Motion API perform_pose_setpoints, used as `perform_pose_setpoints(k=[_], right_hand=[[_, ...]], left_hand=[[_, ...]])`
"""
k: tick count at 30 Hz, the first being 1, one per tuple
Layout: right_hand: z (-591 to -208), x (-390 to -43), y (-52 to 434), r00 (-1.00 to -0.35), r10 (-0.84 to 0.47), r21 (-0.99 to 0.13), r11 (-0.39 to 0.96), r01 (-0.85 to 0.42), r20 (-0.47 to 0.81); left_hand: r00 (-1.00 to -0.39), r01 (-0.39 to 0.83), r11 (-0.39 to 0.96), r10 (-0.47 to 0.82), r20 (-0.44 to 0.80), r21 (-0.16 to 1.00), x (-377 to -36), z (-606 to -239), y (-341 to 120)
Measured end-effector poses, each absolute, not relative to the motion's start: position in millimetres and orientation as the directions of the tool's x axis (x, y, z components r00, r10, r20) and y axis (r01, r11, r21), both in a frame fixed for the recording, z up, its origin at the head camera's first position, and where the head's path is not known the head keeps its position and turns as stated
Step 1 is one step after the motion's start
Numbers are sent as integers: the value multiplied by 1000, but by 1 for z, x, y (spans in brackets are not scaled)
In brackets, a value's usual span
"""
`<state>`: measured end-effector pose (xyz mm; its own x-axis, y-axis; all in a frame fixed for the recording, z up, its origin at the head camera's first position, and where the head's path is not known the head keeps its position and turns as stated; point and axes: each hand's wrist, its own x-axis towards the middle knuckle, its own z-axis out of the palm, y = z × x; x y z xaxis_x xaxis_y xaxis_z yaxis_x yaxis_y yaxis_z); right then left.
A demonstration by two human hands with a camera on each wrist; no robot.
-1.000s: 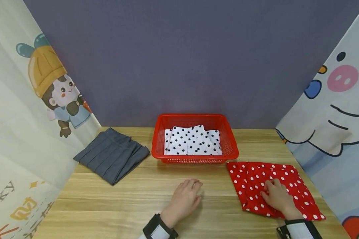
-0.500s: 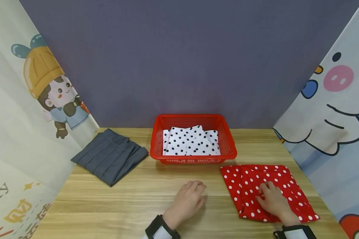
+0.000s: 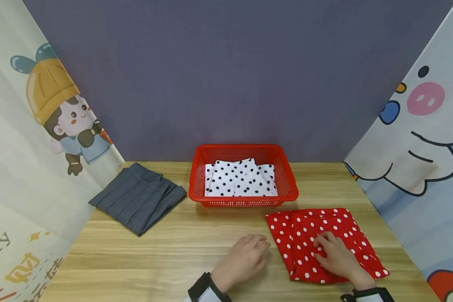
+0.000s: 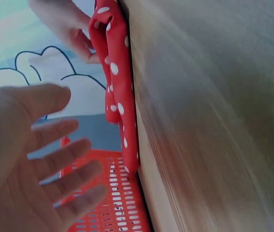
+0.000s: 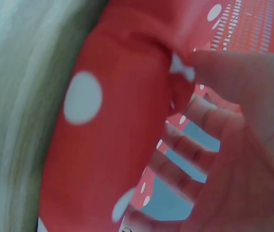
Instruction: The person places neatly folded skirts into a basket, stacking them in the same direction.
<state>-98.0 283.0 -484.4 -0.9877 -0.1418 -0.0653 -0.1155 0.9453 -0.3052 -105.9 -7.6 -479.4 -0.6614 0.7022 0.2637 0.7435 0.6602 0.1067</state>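
Observation:
A folded red cloth with white dots (image 3: 302, 251) lies at the right of the wooden table, several layers thick in the left wrist view. On top of it, my right hand (image 3: 337, 258) pinches a raised fold between thumb and forefinger; the right wrist view shows the fabric bunched at the thumb tip (image 5: 207, 67), with the other fingers spread over the cloth. Just left of the cloth, my left hand (image 3: 243, 260) hovers low over the table, its fingers loosely bent and holding nothing. In the left wrist view its palm (image 4: 16, 159) faces the cloth's edge.
A red plastic basket (image 3: 243, 201) stands at the back middle with folded white black-dotted cloth (image 3: 241, 180) inside. Folded dark grey pleated cloth (image 3: 136, 199) lies to its left. A grey-blue panel (image 3: 226, 75) closes off the back, with printed curtains on both sides.
The red dotted cloth has slid left and slightly toward me under my right hand. My left hand has shifted right and a little nearer, closing the gap to the cloth.

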Motion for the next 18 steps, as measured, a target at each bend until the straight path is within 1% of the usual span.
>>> perform_pose_setpoints(k=[5, 8, 18], right_hand=[[-481, -98, 274, -981, -165, -329, 936, -122, -105], [-480, -97, 267, -977, -175, -339, 933, -125, -123], [-480, -97, 243, -973, -198, -386, 912, -137, -121]], left_hand=[[-611, 792, 597, 773, 169, 130, -102, -479, -4], [-597, 802, 582, 788, 150, 136, -100, -478, -2], [-628, 773, 606, 772, 94, 191, -100, -478, -5]])
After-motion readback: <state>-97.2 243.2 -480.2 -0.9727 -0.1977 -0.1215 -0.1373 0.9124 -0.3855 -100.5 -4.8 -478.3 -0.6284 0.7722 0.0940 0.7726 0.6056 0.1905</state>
